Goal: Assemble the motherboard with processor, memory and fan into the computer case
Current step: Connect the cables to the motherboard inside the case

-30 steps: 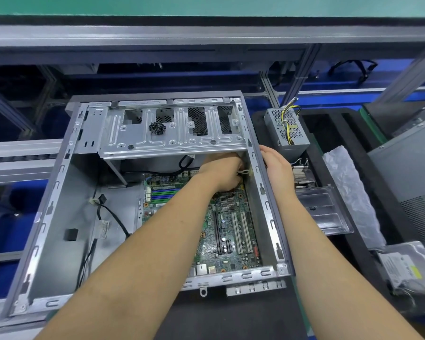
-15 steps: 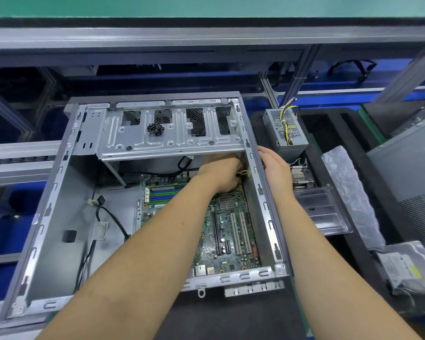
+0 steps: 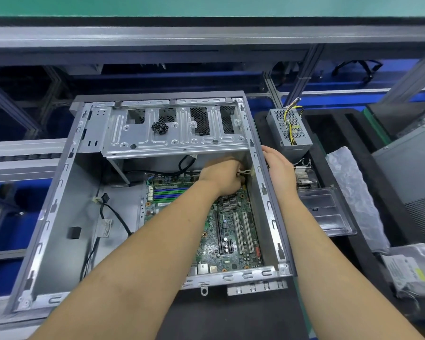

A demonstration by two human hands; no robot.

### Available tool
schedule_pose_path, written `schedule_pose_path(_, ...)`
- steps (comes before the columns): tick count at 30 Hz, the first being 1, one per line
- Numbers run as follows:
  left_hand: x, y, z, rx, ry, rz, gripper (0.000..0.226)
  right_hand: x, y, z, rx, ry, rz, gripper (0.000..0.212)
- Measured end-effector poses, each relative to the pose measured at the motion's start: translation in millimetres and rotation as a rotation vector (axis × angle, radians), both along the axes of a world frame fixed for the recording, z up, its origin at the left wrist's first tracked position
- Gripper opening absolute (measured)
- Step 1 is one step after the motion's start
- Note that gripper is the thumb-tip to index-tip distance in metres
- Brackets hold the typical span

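Fingers of the left hand (image 3: 221, 176) curl around a small pale clip (image 3: 245, 172) above the green motherboard (image 3: 231, 231) lying inside the open grey metal computer case (image 3: 59, 217), while the right hand (image 3: 279, 168) rests flat-fingered on the case's right wall, apparently steadying it

You see one open computer case (image 3: 59, 212), one motherboard (image 3: 228, 231) inside. Your two hands: left hand (image 3: 221, 176), right hand (image 3: 279, 168). At 2 o'clock: one power supply (image 3: 288, 130), one clear plastic tray (image 3: 326, 212). At 4 o'clock: one bagged drive (image 3: 410, 271).
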State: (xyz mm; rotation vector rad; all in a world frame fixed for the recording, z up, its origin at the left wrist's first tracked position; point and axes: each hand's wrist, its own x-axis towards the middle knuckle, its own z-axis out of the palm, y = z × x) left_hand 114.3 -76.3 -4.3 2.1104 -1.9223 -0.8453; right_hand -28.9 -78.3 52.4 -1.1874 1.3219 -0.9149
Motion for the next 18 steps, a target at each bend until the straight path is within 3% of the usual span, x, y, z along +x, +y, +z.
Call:
schedule_pose_path(9, -9.5, -1.9, 4.1, -0.008, -0.086, 0.012, 0.031, -0.3, 0.9, 1.1, 0.009, -0.008, -0.016, 0.022)
schedule_pose_path(13, -11.0, -0.3, -0.4, 0.012, -0.061, 0.047, 0.033, 0.4, 0.2, 0.8, 0.007, -0.013, -0.02, 0.021)
schedule_pose_path(16, -8.7, -2.0, 0.2, 0.04, -0.037, 0.063, 0.021, 1.1, 1.4, 2.3, 0.007, -0.009, -0.01, 0.022)
schedule_pose_path(18, -5.6, -3.5, 0.2, 0.034, -0.032, 0.048, 0.027, 0.5, 2.0, 2.3, 0.007, -0.011, -0.011, 0.022)
